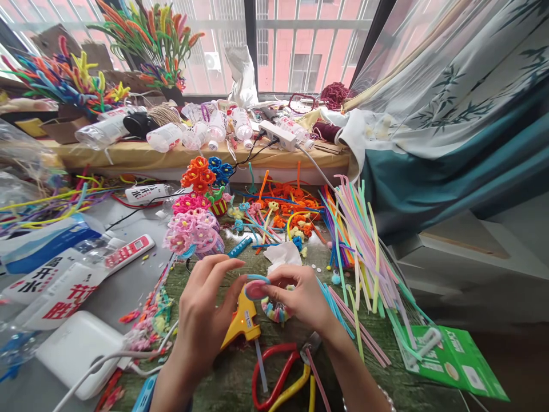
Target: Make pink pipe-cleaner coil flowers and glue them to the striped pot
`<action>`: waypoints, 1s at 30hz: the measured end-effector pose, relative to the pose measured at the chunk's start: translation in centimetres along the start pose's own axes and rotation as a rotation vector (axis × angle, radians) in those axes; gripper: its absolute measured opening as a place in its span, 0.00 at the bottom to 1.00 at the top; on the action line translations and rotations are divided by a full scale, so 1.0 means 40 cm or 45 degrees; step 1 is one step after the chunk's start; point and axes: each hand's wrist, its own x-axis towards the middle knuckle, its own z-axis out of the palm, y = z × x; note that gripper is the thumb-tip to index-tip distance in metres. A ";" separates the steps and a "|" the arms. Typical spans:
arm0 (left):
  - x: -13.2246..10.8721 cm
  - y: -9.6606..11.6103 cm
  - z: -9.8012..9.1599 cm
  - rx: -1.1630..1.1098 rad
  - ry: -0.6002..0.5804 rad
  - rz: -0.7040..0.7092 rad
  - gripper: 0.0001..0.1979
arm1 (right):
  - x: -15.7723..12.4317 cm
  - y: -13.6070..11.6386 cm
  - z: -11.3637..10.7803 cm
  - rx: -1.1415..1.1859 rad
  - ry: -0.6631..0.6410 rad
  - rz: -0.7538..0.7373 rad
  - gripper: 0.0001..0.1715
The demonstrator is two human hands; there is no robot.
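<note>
Between my hands is a small coil of pipe cleaner (256, 290), pink in the middle with a light blue strand along its upper edge. My right hand (305, 296) pinches the coil's right side with thumb and fingers. At the left end of the blue strand is the thumb of my left hand (201, 306), its fingers curled above. Just behind my right fingertips, a pastel striped ring (275, 311) lies on the table, partly hidden. A yellow hot glue gun (243, 320), with a glue stick out of its back, lies beneath my hands.
Red-handled scissors (274, 366) and yellow-handled pliers (295, 389) lie close in front. Bundled pastel pipe cleaners (355, 229) spread at right over a green packet (458, 357). Finished pipe-cleaner flowers (195, 229) stand at back left. A white power bank (81, 352) with a cable lies left.
</note>
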 end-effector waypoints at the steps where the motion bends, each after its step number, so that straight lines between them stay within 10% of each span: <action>1: -0.007 0.001 -0.003 0.013 0.074 -0.049 0.06 | 0.001 0.002 0.000 0.042 0.002 0.040 0.19; 4: -0.058 -0.007 -0.014 0.124 0.173 -0.179 0.06 | 0.005 0.010 -0.005 0.112 0.009 0.095 0.19; 10: -0.210 -0.049 -0.010 0.586 -0.420 0.030 0.18 | 0.009 0.019 -0.010 0.143 0.000 0.076 0.20; 16: -0.225 -0.034 0.024 0.795 -0.772 -0.013 0.19 | 0.005 0.007 -0.009 0.163 -0.004 0.004 0.18; 25: -0.233 -0.026 0.032 0.671 -0.707 -0.168 0.20 | 0.001 -0.001 -0.016 0.231 -0.008 0.005 0.16; 30: -0.228 -0.082 -0.032 0.135 -0.337 -0.494 0.17 | -0.002 -0.001 -0.021 0.232 0.021 0.038 0.17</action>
